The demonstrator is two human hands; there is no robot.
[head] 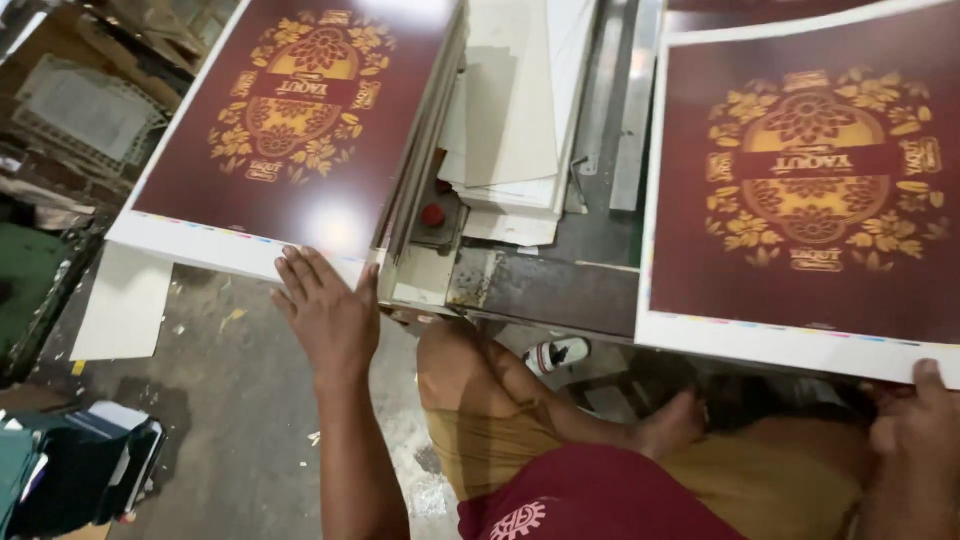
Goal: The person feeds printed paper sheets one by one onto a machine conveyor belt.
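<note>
My left hand (325, 310) lies flat, fingers spread, against the near edge of a stack of glossy maroon printed sheets (290, 120) with a gold floral emblem and a white border. My right hand (915, 420) grips the near right corner of a second stack of the same maroon sheets (810, 190), thumb on top of the white margin. I am seated, my knees and a bare foot below the bench between the two stacks.
Between the stacks sits a metal machine bed (545, 285) with a pile of plain white cards (515, 110) and a red knob (432, 214). A loose white sheet (125, 305) hangs over the stained concrete floor. Dark folders (70, 470) lie at bottom left.
</note>
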